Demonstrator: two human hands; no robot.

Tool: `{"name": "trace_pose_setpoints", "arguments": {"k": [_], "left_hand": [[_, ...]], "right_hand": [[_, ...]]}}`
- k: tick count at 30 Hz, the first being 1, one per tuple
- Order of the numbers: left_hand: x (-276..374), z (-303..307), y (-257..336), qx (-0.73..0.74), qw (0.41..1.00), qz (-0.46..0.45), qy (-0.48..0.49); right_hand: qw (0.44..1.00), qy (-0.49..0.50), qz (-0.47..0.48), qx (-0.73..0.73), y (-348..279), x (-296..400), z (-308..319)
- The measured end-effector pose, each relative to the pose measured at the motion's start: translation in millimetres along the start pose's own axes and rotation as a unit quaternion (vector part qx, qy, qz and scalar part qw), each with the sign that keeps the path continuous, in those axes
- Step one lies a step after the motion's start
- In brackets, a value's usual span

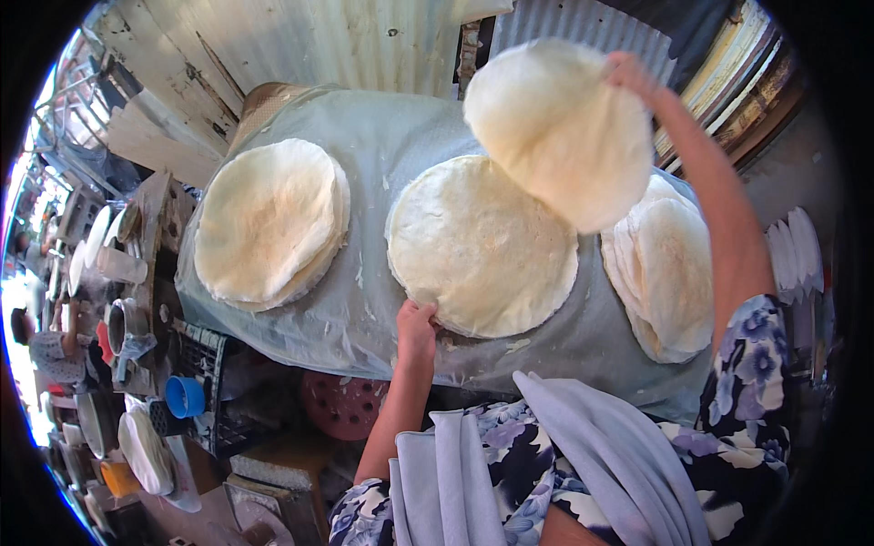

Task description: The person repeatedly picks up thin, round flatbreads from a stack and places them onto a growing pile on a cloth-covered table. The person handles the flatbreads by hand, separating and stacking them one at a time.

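My right hand (631,76) is raised at the upper right and grips the edge of a thin round flatbread sheet (563,136), which hangs from it in the air. Below that sheet lies a round stack of flatbread sheets (478,252) in the middle of the table, partly covered from view. My left hand (418,321) pinches the near left edge of this middle stack between thumb and fingers. To the left rests another round flatbread stack (270,225). A looser, folded-looking flatbread pile (659,273) sits at the right, beside my right forearm.
A plastic-covered table (365,205) carries the stacks. Corrugated metal sheets (307,41) stand along its far side. At left are a black plastic crate (205,382), a blue cup (184,396) and a co-worker (58,351). A reddish perforated stool (345,403) is under the near edge.
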State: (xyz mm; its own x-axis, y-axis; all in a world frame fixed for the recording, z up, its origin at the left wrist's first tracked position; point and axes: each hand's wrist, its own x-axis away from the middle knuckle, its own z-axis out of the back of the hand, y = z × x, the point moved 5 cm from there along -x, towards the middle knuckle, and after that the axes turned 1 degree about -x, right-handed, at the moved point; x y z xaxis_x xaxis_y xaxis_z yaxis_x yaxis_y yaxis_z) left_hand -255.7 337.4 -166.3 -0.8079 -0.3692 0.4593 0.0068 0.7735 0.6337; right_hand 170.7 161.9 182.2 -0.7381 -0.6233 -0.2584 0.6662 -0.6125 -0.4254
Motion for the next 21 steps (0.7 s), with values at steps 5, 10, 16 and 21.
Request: {"name": "trace_pose_setpoints", "arguments": {"k": [5,10,16,21], "left_hand": [[14.2,-3.8,11.8,0.049,0.996,-0.010,-0.070],[27.9,3.4,24.5,0.093,0.990,-0.033,-0.105],[21.8,-8.4,20.6,0.050,0.991,-0.018,-0.124],[23.3,-2.2,17.3,0.034,0.996,-0.034,-0.068]], "right_hand": [[0.997,-0.049,0.058,0.010,-68.7,-0.8,21.2],[0.970,-0.128,0.199,-0.049,-137.2,86.8,-149.6],[0.963,-0.199,0.151,-0.099,-159.4,231.0,-300.8],[0.958,-0.207,0.103,-0.170,-166.1,246.6,-309.3]]}}
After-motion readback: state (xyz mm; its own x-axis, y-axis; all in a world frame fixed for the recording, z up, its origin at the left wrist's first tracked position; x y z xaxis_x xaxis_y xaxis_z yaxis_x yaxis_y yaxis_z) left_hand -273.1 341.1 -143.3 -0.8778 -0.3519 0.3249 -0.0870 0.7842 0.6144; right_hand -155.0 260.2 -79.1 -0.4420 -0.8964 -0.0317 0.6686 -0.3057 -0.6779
